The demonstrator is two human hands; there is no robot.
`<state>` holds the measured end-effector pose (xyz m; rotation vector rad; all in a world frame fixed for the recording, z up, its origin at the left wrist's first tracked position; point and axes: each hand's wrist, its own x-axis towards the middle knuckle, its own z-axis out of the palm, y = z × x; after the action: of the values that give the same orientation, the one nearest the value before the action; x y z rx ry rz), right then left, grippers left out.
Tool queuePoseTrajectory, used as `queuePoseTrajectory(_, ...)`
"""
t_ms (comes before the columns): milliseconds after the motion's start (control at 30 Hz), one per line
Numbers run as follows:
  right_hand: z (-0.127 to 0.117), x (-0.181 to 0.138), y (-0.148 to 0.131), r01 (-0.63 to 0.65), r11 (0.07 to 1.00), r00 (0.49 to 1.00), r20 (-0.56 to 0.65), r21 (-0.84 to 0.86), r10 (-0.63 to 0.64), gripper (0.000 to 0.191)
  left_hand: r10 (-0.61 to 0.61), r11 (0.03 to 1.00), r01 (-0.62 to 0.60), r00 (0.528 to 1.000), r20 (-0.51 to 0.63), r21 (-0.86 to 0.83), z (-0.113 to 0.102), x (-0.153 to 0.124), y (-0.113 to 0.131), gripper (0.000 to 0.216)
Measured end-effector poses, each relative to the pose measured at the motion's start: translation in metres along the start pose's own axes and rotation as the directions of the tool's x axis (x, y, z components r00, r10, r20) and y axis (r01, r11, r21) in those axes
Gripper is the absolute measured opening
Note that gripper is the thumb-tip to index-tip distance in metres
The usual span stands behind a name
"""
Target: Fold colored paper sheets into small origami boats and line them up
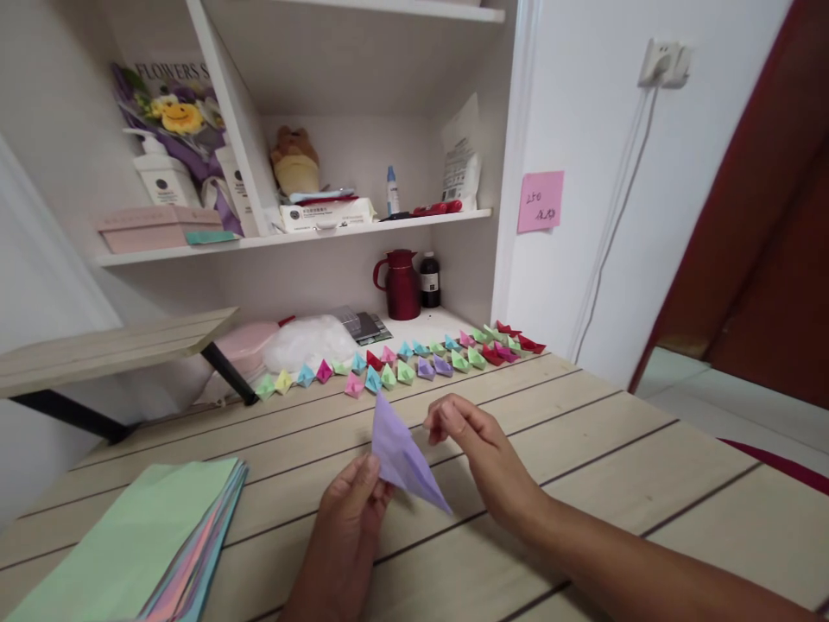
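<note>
A folded sheet of purple paper (402, 456), shaped like a triangle, is pinched at its left corner by my left hand (355, 505). It is held tilted over the wooden table (291, 449). To the right of the paper, and apart from it, my right hand (476, 441) hovers with its fingers curled together; whether anything is between the fingertips I cannot make out. Behind both hands, several small folded paper boats (405, 371) in green, blue, pink, purple, yellow and red stand in rows along the table's back edge.
A stack of coloured paper (142, 527), green on top, lies at the left front. A small raised shelf (117, 345) stands behind it. Beyond the boats are a plastic bag (311, 341), a red jug (402, 285) and a dark bottle (429, 281). A pink note (541, 200) sticks to the wall.
</note>
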<state>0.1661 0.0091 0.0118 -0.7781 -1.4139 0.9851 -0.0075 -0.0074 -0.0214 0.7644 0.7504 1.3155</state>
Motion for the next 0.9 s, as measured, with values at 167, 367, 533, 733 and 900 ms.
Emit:
queuePoseTrajectory(167, -0.004, 0.003, -0.010, -0.109, 0.982, 0.994, 0.009, 0.153, 0.109, 0.024, -0.054, 0.999, 0.054, 0.997, 0.064, -0.002, -0.005, 0.002, -0.003, 0.026)
queuePoseTrajectory(367, 0.001, -0.003, -0.015, -0.227, 0.941, 0.961, 0.216, 0.252, 0.175, 0.027, -0.083, 0.996, 0.084, 0.996, 0.043, -0.028, -0.005, 0.004, 0.000, 0.019)
queuePoseTrajectory(533, 0.001, -0.007, -0.013, -0.265, 0.934, 0.946, 0.252, 0.238, 0.204, 0.033, -0.097, 0.994, 0.100, 0.993, 0.074, -0.036, -0.006, 0.003, 0.004, 0.017)
queuePoseTrajectory(733, 0.000, -0.008, -0.011, -0.276, 0.938, 0.935, 0.285, 0.209, 0.212, 0.040, -0.106, 0.994, 0.108, 0.990, 0.097, -0.013, -0.004, 0.001, 0.006, 0.017)
queuePoseTrajectory(900, 0.003, -0.007, -0.008, -0.267, 0.956, 0.934, 0.278, 0.120, 0.226, 0.037, -0.093, 0.994, 0.087, 0.989, 0.112, 0.060, -0.002, 0.000, 0.004, 0.018)
